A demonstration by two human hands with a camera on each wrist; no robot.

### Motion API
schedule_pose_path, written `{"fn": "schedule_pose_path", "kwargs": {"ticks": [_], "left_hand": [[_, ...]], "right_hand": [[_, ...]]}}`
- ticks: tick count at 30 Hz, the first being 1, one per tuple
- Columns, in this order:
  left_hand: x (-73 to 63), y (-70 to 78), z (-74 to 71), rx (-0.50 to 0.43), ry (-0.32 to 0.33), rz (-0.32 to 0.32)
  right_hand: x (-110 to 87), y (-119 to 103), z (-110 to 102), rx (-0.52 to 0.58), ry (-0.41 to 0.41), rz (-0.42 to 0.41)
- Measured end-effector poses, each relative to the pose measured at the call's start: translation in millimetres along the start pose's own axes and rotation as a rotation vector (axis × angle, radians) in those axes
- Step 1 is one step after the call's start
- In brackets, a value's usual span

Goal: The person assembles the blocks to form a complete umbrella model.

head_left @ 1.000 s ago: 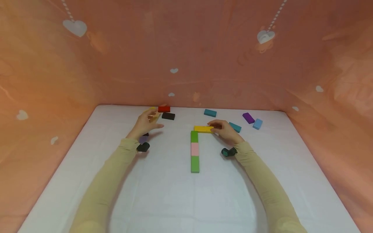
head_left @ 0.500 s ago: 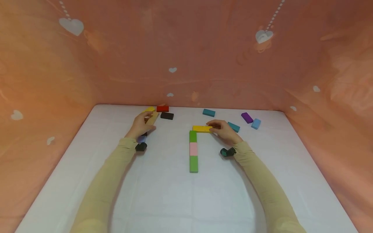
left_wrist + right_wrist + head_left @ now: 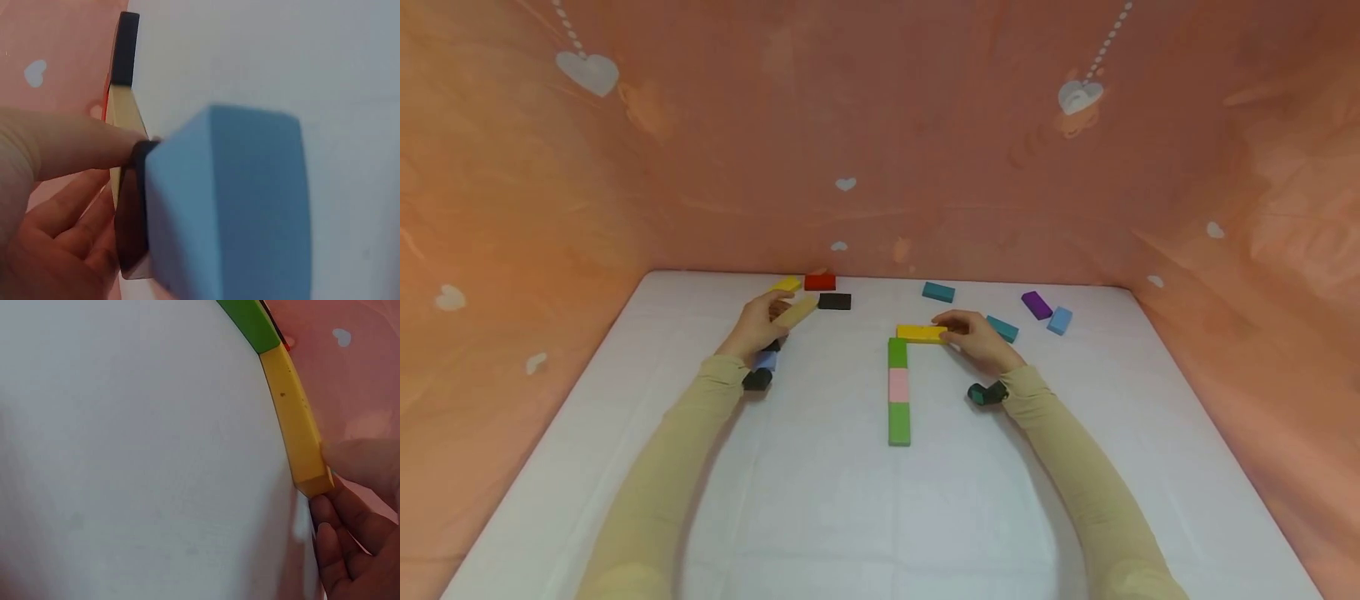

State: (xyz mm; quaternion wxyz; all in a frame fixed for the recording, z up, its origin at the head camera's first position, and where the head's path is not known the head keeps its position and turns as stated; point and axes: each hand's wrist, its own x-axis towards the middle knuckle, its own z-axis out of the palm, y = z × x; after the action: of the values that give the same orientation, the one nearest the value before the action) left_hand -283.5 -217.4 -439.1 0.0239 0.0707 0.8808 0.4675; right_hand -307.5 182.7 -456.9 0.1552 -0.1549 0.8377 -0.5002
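Observation:
At the back left, my left hand (image 3: 754, 327) pinches a plain wooden block (image 3: 799, 311) between thumb and fingers. In the left wrist view this wooden block (image 3: 127, 111) lies partly behind the thumb. Close under the same hand are a light blue block (image 3: 766, 360) and a black block (image 3: 772, 345); the blue block (image 3: 250, 200) fills much of the left wrist view. My right hand (image 3: 981, 340) holds the right end of a yellow block (image 3: 921, 334) between thumb and fingers. The yellow block's left end meets the top of a column of green (image 3: 898, 353), pink (image 3: 898, 385) and green blocks.
Along the back left lie a second yellow block (image 3: 786, 284), a red block (image 3: 820, 282) and another black block (image 3: 835, 302). Teal blocks (image 3: 938, 292), a purple block (image 3: 1037, 305) and a light blue block (image 3: 1060, 321) lie at the back right. An orange-pink cloth (image 3: 880, 125) rises behind the white table.
My left hand has taken hold of the wooden block and drawn it slightly toward me, turning it. The right hand stays at the yellow block.

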Motion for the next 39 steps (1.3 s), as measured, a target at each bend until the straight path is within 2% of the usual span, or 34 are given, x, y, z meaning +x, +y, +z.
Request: {"fn": "schedule_pose_path", "kwargs": {"ticks": [6,10,13,20,25,32,39], "left_hand": [[-1.1,-0.4,-0.9,-0.001,-0.052,-0.052],[0.0,-0.3,0.8,-0.015,-0.063,-0.1],[1.3,-0.4,1.9,0.016,-0.059,-0.104],[4.4,0.4,4.7,0.161,-0.043,0.005],[5.7,9.1,8.3,0.214,-0.036,0.074],[6.8,29.0,23.7,0.196,-0.07,0.163],[10.4,34.8,45.9,0.152,-0.124,0.168]], "right_hand": [[-0.8,0,0,-0.007,-0.002,0.013],[-1.6,-1,0,-0.005,0.001,0.015],[-1.7,-1,0,0.003,0.002,0.016],[-0.5,-1,1,0.009,-0.007,0.007],[-0.6,-1,1,0.014,-0.008,0.009],[-1.1,-3,1,0.012,-0.004,-0.006],[-1.8,-1,1,0.011,-0.003,-0.011]]}}
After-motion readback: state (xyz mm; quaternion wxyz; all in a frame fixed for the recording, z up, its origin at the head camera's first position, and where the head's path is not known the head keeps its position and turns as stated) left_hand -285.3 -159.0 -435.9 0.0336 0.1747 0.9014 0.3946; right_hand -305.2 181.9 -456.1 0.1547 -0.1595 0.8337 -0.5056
